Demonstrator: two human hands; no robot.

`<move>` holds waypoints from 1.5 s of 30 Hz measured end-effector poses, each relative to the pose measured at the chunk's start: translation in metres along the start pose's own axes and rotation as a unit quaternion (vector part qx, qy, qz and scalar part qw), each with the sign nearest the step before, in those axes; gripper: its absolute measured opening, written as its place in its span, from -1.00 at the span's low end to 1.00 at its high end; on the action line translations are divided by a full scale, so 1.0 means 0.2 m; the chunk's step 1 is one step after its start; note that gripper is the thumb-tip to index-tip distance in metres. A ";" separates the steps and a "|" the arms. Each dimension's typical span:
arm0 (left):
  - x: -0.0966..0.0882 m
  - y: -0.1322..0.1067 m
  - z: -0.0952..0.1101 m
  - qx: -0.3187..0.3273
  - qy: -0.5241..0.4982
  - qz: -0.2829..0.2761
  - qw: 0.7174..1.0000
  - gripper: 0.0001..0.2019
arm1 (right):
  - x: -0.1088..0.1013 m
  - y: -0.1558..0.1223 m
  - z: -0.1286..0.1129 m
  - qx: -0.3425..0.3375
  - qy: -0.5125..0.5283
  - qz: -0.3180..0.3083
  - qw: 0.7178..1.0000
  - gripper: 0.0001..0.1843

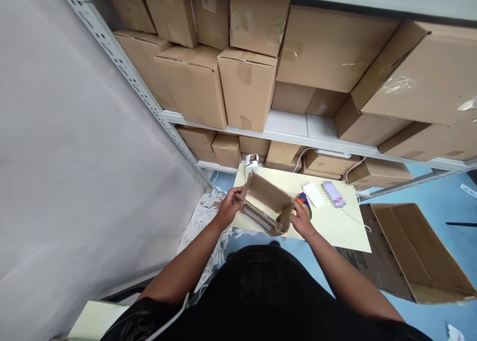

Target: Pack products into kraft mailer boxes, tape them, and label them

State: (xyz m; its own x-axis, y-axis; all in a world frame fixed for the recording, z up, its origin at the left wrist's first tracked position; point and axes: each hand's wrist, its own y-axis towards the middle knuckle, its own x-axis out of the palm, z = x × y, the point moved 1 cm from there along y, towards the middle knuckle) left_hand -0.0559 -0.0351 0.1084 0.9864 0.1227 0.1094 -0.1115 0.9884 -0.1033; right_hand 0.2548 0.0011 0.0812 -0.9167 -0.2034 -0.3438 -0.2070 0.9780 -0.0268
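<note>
My left hand (228, 209) is closed on the left end of a small open cardboard box (269, 192). At the box's right end, my right hand (301, 220) grips the wall near the corner. The box is tilted above a pale yellow table (343, 229), and a pale surface shows inside it. Partly behind my right hand lies a blue and orange object with a round yellow part (306, 204), whose kind I cannot make out. A flat white box (313, 195) sits just right of it. Behind the held box stands a small white carton (251, 163).
Shelves (290, 125) stacked with taped cartons (246, 90) rise behind the table. A blurred-out purple item (333, 194) with a white cable lies at right. A large open carton (421, 251) rests on the blue floor. Paper strips (203, 221) pile up by the left wall.
</note>
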 end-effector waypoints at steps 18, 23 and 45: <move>0.38 0.45 -0.13 -0.087 0.230 0.076 0.966 -0.19 | -0.04 0.15 0.25 0.090 -0.006 -0.121 0.989 -0.32; 0.38 0.49 -0.10 -0.059 0.218 0.073 0.971 -0.32 | -0.05 0.15 0.17 0.061 -0.026 -0.049 0.997 -0.33; 0.08 0.16 -0.13 0.071 0.421 -0.274 0.862 -0.42 | -0.09 0.02 0.41 -0.101 -0.185 0.030 0.977 -0.49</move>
State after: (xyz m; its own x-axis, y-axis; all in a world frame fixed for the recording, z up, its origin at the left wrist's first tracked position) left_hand -0.0402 -0.0042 0.0814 0.6264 -0.4158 -0.6594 0.4445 0.8854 -0.1361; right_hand 0.2978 0.0120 0.0100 -0.7504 -0.0791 -0.6563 -0.2542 0.9510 0.1760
